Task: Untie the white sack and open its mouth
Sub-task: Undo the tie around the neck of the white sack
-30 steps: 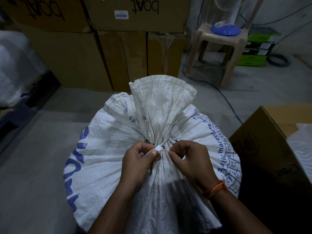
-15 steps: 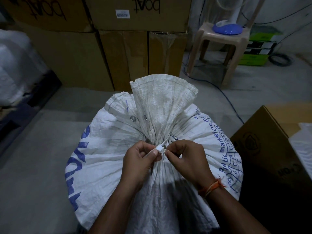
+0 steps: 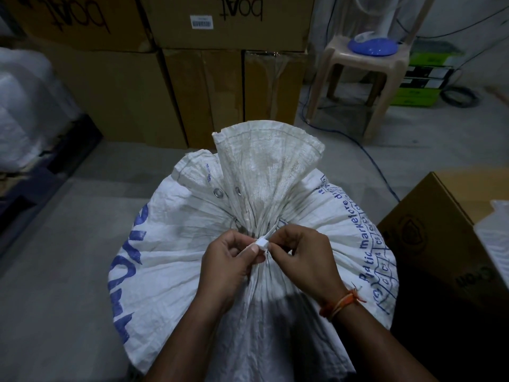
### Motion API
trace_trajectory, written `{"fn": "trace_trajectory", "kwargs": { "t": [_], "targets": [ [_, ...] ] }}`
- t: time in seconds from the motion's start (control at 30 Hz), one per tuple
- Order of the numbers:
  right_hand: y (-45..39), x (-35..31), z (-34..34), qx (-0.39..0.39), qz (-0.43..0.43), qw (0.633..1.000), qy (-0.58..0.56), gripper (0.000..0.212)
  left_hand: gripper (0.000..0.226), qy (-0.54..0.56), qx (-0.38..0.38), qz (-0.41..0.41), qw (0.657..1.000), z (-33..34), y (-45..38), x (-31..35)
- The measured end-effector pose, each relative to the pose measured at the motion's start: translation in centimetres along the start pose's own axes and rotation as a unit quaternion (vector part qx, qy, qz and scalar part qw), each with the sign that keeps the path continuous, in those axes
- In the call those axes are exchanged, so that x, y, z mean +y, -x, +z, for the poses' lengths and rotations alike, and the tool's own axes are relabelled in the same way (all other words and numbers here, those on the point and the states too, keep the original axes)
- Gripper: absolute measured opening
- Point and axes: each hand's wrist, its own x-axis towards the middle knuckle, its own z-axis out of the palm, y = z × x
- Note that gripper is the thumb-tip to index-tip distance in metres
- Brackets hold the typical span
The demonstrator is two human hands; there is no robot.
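a white woven sack point(image 3: 192, 244) with blue print stands on the grey floor point(image 3: 55, 271), right in front of the person and filling the middle of the head view. its neck is gathered tight, and the loose top fans upward above the cinch, with two metal eyelets point(image 3: 219, 192) just left of the pleats. a white cable tie point(image 3: 261, 242) binds the neck; its small square head sits between the two hands, and a thin strap runs up and right from it. the left hand point(image 3: 228, 267) has its fingers curled in, thumb and forefinger pinching the tie just left of the head. the right hand point(image 3: 305, 260) is curled too, its fingertips pressed together at the right side of the head; whether they grip the strap or only touch it cannot be told. an orange thread band point(image 3: 343, 300) circles the right wrist. stacked cardboard cartons point(image 3: 220, 78) stand behind the sack, a plastic stool point(image 3: 358, 78) to their right, and an open carton point(image 3: 440, 244) just right of the sack.
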Motion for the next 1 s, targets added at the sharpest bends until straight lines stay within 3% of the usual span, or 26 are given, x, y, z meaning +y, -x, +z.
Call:
{"fn": "trace_trajectory", "kwargs": {
  "t": [0.17, 0.33, 0.43, 0.67, 0.73, 0.87, 0.93, 1.0],
  "targets": [
    [-0.3, 0.0, 0.3, -0.056, 0.120, 0.971, -0.200, 0.028, 0.004, 0.010, -0.008, -0.011, 1.000, 0.2, 0.2, 0.2],
    [-0.5, -0.4, 0.7, -0.064, 0.156, 0.951, -0.261, 0.026, 0.019, 0.018, -0.015, -0.032, 0.999, -0.1, 0.3, 0.7],
    [-0.6, -0.4, 0.6, -0.054, 0.170, 0.949, -0.258, 0.028, 0.017, 0.024, -0.008, -0.046, 0.999, -0.1, 0.3, 1.3],
    [-0.3, -0.3, 0.5, -0.003, 0.141, 0.969, -0.203, 0.004, 0.011, 0.033, 0.040, -0.030, 0.998, 0.1, -0.4, -0.1],
    [-0.3, 0.1, 0.7, 0.013, 0.171, 0.966, -0.191, 0.016, 0.009, 0.033, 0.056, -0.021, 0.998, 0.0, -0.6, -0.5],
    [-0.6, 1.0, -0.1, 0.079, 0.238, 0.955, -0.159, 0.017, 0.015, 0.014, 0.079, -0.010, 0.997, -0.6, -0.5, -0.8],
    [-0.1, 1.0, -1.2, 0.099, 0.258, 0.948, -0.155, 0.015, 0.019, -0.059, 0.101, 0.026, 0.993, -1.2, 0.1, -0.8],
    [1.0, 0.8, -2.7, 0.109, 0.264, 0.948, -0.140, 0.010, 0.021, -0.211, 0.136, 0.087, 0.964, -2.0, 1.5, -0.5]
  ]
}}
